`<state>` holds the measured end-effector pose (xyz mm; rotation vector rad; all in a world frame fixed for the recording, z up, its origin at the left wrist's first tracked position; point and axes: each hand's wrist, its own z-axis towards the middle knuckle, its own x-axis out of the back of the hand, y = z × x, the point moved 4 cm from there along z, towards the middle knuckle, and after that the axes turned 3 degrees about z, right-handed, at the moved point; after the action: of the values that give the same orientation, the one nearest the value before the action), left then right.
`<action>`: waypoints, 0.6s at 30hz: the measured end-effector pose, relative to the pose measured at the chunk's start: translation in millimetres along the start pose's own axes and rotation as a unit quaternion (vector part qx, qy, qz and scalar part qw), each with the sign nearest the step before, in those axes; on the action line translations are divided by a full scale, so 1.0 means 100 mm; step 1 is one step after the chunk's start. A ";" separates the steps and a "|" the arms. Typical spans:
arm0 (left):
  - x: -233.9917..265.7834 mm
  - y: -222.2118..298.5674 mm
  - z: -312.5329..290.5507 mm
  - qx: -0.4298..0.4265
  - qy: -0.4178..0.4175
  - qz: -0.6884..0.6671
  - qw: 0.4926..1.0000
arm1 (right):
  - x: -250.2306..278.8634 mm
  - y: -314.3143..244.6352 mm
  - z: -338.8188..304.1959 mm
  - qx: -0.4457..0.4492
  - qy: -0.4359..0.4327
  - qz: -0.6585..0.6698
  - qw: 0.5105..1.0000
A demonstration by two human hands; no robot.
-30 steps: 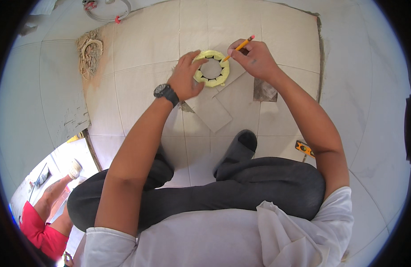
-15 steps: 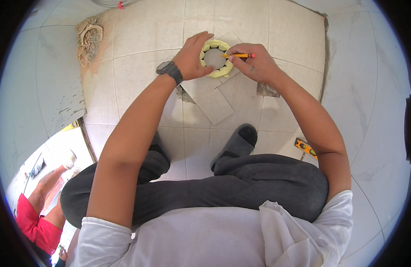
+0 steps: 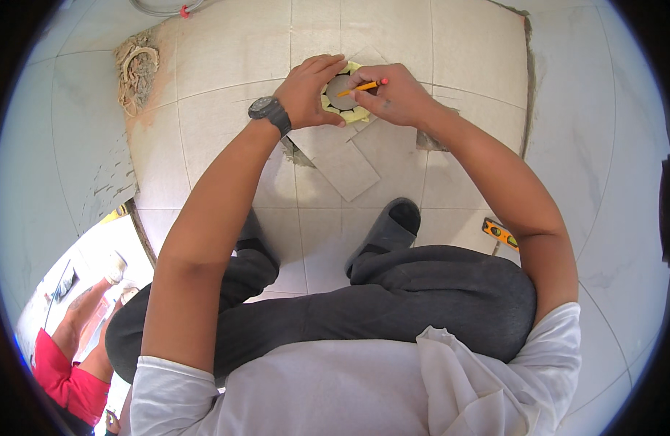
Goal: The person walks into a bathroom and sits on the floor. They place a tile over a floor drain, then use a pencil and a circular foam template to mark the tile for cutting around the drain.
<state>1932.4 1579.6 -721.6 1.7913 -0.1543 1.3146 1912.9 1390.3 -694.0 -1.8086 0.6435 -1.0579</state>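
A ring with a yellow, tape-like rim [image 3: 358, 115] lies flat on the tiles at the far middle, dark notches along its inner edge and grey surface inside. My left hand [image 3: 306, 91], a dark watch on its wrist, curves round the ring's left side, fingers at the top and thumb at the bottom. Pinched in my right hand [image 3: 396, 94] is a yellow pencil [image 3: 369, 85] with a pink end. Its point is inside the ring, left of the middle; whether it touches the surface I cannot tell. A loose cut tile [image 3: 347, 171] lies just nearer to me.
An orange spirit level [image 3: 500, 234] lies by my right elbow. Debris [image 3: 137, 78] fills a broken floor corner at far left, near a coiled hose [image 3: 164, 10]. A dark flat piece [image 3: 432, 142] shows under my right forearm. A person in red shorts [image 3: 65, 374] is at lower left.
My right hand has shifted left and the pencil point has gone from the ring's right inner edge across to the left of its middle. The pencil is more tilted. My left hand stays round the ring.
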 end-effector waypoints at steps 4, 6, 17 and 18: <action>-0.01 -0.01 -0.04 0.021 -0.007 -0.007 1.000 | -0.03 0.07 0.00 -0.022 -0.005 0.011 1.000; -0.02 -0.01 -0.05 0.029 0.002 -0.014 0.999 | -0.05 0.10 0.01 -0.025 -0.006 0.020 0.999; -0.04 0.02 -0.02 0.051 0.009 -0.022 0.998 | -0.04 0.21 0.07 -0.026 0.015 0.049 0.998; -0.03 0.02 -0.02 0.049 0.011 -0.027 0.998 | -0.03 0.21 0.08 -0.020 0.022 0.054 0.998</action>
<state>1928.3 1578.3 -722.9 1.8494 -0.0282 1.3229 1919.1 1386.6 -715.9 -1.7680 0.7841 -1.0209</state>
